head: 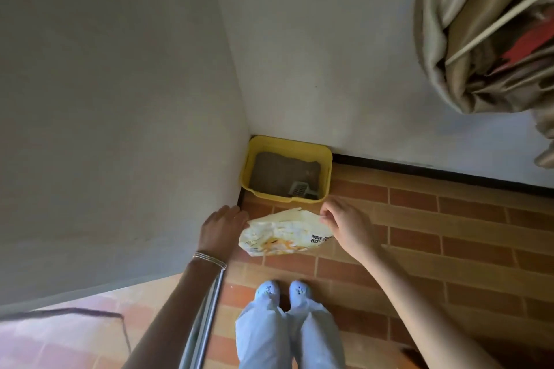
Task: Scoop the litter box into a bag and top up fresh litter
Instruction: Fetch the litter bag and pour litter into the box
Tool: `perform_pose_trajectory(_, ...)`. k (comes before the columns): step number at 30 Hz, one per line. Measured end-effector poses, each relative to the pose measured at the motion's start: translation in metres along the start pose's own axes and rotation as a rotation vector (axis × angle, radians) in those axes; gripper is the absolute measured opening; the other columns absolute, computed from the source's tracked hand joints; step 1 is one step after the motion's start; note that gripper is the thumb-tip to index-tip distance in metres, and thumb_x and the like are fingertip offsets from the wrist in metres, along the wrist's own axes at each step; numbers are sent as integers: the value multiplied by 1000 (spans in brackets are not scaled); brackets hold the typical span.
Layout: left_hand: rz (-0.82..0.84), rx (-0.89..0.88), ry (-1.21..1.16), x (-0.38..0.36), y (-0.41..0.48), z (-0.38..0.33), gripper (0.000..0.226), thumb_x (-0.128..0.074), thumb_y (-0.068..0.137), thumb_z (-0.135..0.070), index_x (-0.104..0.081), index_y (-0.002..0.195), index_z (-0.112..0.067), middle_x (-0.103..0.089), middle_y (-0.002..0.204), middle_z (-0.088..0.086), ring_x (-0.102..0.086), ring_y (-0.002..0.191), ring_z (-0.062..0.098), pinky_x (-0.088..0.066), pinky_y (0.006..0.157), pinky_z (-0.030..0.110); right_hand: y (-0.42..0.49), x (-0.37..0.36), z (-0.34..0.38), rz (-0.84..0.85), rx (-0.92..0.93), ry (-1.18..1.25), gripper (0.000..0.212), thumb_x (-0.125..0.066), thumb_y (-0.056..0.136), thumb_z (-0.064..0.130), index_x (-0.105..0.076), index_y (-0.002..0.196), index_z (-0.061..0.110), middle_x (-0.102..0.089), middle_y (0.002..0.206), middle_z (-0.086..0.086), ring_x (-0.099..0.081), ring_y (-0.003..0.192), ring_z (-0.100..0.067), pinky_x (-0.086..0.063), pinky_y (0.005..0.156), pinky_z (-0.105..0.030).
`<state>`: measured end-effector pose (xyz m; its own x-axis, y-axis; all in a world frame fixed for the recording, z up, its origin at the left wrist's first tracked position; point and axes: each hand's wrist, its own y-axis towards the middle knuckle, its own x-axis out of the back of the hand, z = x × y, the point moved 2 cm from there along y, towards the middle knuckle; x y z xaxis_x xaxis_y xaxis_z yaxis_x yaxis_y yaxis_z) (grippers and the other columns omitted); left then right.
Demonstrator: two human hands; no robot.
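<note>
A yellow litter box point(325, 159) sits on the floor in the corner where two walls meet. It holds grey-brown litter point(278, 171), and a grey slotted scoop point(299, 188) lies at its near right side. In front of the box a white and yellow plastic bag point(281, 234) hangs in the air between my hands. My right hand point(344, 225) pinches the bag's right edge. My left hand point(221, 228), with thin bangles at the wrist, is at the bag's left edge; its fingertips are hidden, so its grip is unclear.
The floor point(419, 234) is brick-patterned tile. My two feet in pale shoes point(281, 293) stand just behind the bag. White walls close in on the left and at the back. A beige curtain bundle point(485, 39) hangs at upper right. A metal door rail point(207, 308) runs along the left.
</note>
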<state>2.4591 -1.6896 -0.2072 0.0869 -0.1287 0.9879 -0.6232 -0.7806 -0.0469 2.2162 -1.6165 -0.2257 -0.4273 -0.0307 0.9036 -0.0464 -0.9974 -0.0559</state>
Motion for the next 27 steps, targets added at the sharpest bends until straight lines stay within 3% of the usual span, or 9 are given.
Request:
perform_pose_trajectory(5,-33,-39,-21,-90,14,25,32,-92,45,-9,-62,57,-9,-56,54,5,-55,45,24,-43,36,23,13,-81,-40,16,-35,40,5,-61,87,16,-60,83,17,-63,82,8,-51,66,-6,-30,52,-17)
perform_pose_trajectory(11,-94,-66,-32,-191,31,50,29,-89,51,-7,-62,58,-8,-56,55,6,-55,46,25,-44,38,23,29,-174,-82,-37,-30,95,6,-68,83,15,-63,80,14,-66,76,4,-41,57,-1,-20,50,-7)
perform_pose_trajectory(17,-120,-101,11,-282,62,75,27,-88,55,-10,-61,57,-9,-57,56,6,-55,47,24,-44,40,24,58,-257,-130,-47,-19,158,6,-67,84,16,-62,80,15,-65,83,5,-55,65,-10,-46,51,-31)
perform_pose_trajectory(20,-117,-127,19,-321,74,85,25,-88,55,-10,-63,58,-8,-59,57,7,-55,47,24,-45,41,23,70,-295,-152,-36,-10,175,6,-66,84,18,-62,82,15,-65,85,5,-57,66,-9,-50,54,-34)
perform_pose_trajectory(24,-238,-101,-19,-353,93,101,22,-84,61,-7,-63,61,-6,-58,58,9,-56,48,26,-45,44,24,94,-329,-174,-116,-2,273,6,-65,85,19,-61,84,15,-62,83,5,-60,68,-13,-52,55,-39)
perform_pose_trajectory(27,-321,-91,-28,-363,110,112,18,-62,81,-16,-64,66,-6,-59,63,9,-58,54,27,-48,47,28,117,-336,-185,-195,22,333,8,-67,83,18,-60,83,15,-61,82,6,-61,70,-12,-53,57,-37)
